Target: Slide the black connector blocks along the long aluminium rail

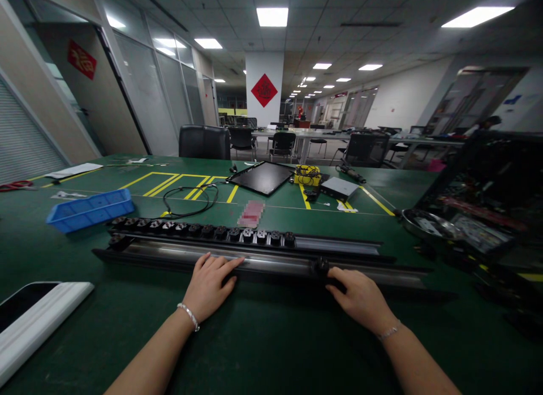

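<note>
A long black and silver rail [271,262] lies across the green table in front of me. Behind it runs a long black power strip [203,232] with several sockets. My left hand [211,284] rests flat on the rail's near edge with its fingers stretched out. My right hand [358,296] lies on the rail further right, its fingertips at a small black piece [320,266] seated on the rail; whether they pinch it is unclear.
A blue plastic tray [89,209] sits at the left, a white panel [36,321] at the near left corner. A black cable loop [190,200], a dark flat panel [263,177], a yellow box [307,174] and a grey box [339,187] lie further back. Dark equipment [479,202] crowds the right.
</note>
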`<state>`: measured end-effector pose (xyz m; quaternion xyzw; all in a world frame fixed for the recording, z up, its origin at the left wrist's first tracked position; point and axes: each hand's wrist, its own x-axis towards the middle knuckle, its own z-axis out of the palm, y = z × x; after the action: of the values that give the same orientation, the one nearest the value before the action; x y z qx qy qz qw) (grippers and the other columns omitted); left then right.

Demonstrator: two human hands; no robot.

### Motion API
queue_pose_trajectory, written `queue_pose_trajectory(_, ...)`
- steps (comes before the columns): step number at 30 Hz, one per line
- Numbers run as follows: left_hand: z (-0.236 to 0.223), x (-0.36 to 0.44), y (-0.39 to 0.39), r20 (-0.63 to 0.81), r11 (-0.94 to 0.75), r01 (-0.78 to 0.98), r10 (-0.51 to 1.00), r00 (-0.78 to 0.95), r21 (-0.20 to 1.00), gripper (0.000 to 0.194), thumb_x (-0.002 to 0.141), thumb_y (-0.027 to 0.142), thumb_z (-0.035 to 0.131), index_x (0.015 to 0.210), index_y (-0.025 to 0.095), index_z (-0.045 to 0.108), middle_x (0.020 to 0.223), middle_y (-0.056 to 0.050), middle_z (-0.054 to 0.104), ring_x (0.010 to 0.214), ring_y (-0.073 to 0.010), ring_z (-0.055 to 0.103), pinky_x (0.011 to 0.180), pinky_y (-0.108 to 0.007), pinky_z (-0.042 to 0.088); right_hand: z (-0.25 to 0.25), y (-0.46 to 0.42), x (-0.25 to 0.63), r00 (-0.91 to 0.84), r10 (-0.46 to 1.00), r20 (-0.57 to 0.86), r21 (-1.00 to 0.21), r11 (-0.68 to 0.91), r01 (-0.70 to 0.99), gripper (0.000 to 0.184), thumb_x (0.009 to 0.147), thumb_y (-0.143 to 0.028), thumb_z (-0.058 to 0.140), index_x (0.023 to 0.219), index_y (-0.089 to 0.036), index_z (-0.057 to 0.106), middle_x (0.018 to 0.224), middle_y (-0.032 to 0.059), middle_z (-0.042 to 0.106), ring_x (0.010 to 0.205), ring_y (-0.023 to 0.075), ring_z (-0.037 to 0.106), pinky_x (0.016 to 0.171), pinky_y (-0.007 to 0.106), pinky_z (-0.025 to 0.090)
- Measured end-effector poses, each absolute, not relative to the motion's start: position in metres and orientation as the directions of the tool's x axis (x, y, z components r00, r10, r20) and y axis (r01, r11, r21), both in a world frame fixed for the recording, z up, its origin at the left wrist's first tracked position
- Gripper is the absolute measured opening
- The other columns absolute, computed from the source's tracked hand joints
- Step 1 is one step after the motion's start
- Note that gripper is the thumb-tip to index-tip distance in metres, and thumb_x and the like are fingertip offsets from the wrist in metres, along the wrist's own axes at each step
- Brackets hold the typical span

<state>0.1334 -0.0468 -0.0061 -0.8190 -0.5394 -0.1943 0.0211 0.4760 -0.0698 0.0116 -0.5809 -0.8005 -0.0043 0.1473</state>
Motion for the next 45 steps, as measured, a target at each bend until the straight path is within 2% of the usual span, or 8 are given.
queue_pose_trajectory(6, -0.005, 0.134, -0.047, 0.336, -0.415, 0.892, 0.878, 0.341, 0.18, 0.042, 0.081, 0.024, 0.048, 0.121, 0.037, 0.049, 0.087, 0.002, 0.06, 0.089, -0.0169, 0.055, 0.101, -0.046, 0.024, 0.012, -0.07, 0.48, -0.29, 0.93, 0.225, -0.161, 0.329, 0.93, 0.015, 0.078, -0.026, 0.048, 0.088, -0.026, 0.059, 0.081, -0.0002, 0.067, 0.074, 0.0165, 0.061, 0.065, 0.029, 0.044)
queue_pose_trajectory(12, -0.005, 0.134, -0.048, 0.338, -0.415, 0.893, 0.876, 0.343, 0.171, 0.041, 0.081, 0.024, 0.048, 0.121, 0.036, 0.049, 0.087, 0.002, 0.06, 0.09, -0.0174, 0.055, 0.1, -0.045, 0.025, 0.01, -0.07, 0.493, -0.36, 0.902, 0.238, -0.169, 0.403, 0.899, 0.029, 0.079, -0.023, 0.046, 0.105, -0.029, 0.059, 0.102, 0.0009, 0.067, 0.088, 0.0173, 0.062, 0.078, 0.034, 0.046)
queue_pose_trajectory(18, -0.004, 0.135, -0.048, 0.333, -0.412, 0.895, 0.879, 0.341, 0.172, 0.041, 0.081, 0.025, 0.048, 0.121, 0.036, 0.049, 0.086, 0.002, 0.06, 0.089, -0.0179, 0.054, 0.099, -0.046, 0.026, 0.01, -0.07, 0.494, -0.338, 0.914, 0.223, -0.171, 0.378, 0.91, 0.03, 0.08, -0.024, 0.046, 0.107, -0.03, 0.059, 0.104, 0.0001, 0.066, 0.089, 0.0182, 0.062, 0.078, 0.035, 0.047)
queue_pose_trajectory(45, -0.005, 0.135, -0.047, 0.331, -0.407, 0.896, 0.882, 0.335, 0.178, 0.041, 0.081, 0.025, 0.049, 0.121, 0.036, 0.05, 0.086, 0.002, 0.061, 0.089, -0.0171, 0.055, 0.1, -0.045, 0.024, 0.012, -0.069, 0.49, -0.259, 0.946, 0.196, -0.207, 0.298, 0.932, 0.015, 0.078, -0.025, 0.047, 0.088, -0.027, 0.057, 0.081, -0.0006, 0.067, 0.075, 0.0168, 0.062, 0.067, 0.03, 0.045)
